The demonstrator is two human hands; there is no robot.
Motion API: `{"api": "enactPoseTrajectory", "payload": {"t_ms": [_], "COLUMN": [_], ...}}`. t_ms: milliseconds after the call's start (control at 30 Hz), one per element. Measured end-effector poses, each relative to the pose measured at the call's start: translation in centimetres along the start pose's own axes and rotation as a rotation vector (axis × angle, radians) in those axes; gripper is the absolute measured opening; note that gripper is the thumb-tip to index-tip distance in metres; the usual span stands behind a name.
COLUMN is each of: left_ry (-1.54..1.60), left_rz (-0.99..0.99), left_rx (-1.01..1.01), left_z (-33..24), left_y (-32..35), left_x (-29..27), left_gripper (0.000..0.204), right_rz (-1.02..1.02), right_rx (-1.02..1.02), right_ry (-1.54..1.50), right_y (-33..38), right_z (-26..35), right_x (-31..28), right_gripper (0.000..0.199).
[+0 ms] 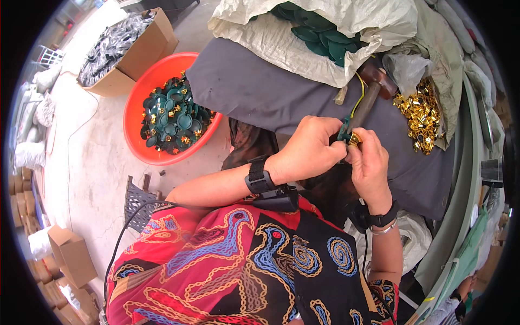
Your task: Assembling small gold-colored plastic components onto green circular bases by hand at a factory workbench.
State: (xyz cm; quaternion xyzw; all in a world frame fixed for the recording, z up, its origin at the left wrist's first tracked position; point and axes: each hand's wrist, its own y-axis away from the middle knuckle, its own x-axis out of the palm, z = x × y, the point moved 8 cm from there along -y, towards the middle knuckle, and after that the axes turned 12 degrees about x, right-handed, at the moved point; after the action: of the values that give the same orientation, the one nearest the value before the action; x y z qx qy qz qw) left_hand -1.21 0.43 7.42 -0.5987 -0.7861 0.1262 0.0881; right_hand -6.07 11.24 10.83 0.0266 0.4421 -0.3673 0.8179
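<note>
Our left hand (pixel 309 149) is closed around a small green part (pixel 344 130), and our right hand (pixel 370 162) pinches a gold piece (pixel 355 140) against it, both held above the grey cloth (pixel 260 89) just below the mallet (pixel 374 89). To do this well, we judge, we should keep the two seated squarely and grip firmly. Gold pieces (pixel 420 116) lie right; finished ones fill the orange tub (pixel 135 116).

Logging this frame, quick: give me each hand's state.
Left hand: closed, fingers pinching a small dark green plastic piece.
Right hand: closed, fingers on a small shiny gold metal cap against the same piece.
</note>
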Motion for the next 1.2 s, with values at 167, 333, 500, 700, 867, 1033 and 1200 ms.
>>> {"api": "enactPoseTrajectory", "payload": {"t_ms": [167,333,500,700,867,1033,1200], "left_ry": [-0.175,-0.601,-0.747,-0.323,-0.241,-1.401,-1.259], "left_rz": [0.014,0.075,0.141,-0.089,-0.586,-0.682,-0.413], "left_rx": [0.189,0.682,0.727,0.304,0.000,-0.219,0.130], "left_z": [-1.5,-4.6,-4.1,-2.0,-0.6,1.8,-0.6], "left_y": [-0.2,1.0,1.2,0.1,3.8,8.0,0.2], "left_x": [-0.3,1.5,1.0,-7.9,-24.9,-39.1,-28.2], "left_gripper": [0.010,0.036,0.041,0.021,0.013,0.036,0.032], "right_rz": [0.079,0.321,0.376,0.313,-0.341,-0.233,-0.238], "right_rx": [0.092,0.534,0.722,0.592,0.418,0.719,0.709], "right_ry": [-0.081,-0.759,-1.192,-0.891,0.424,0.751,0.699], "right_y": [-0.3,0.3,0.7,-1.9,-0.1,1.8,1.8], "right_z": [0.1,-2.9,-3.8,-3.9,-13.0,-20.4,-22.6], "right_x": [0.0,2.0,4.4,1.7,-9.5,-12.3,-12.0], "right_gripper": [0.016,0.022,0.023,0.031,0.030,0.046,0.036]}}
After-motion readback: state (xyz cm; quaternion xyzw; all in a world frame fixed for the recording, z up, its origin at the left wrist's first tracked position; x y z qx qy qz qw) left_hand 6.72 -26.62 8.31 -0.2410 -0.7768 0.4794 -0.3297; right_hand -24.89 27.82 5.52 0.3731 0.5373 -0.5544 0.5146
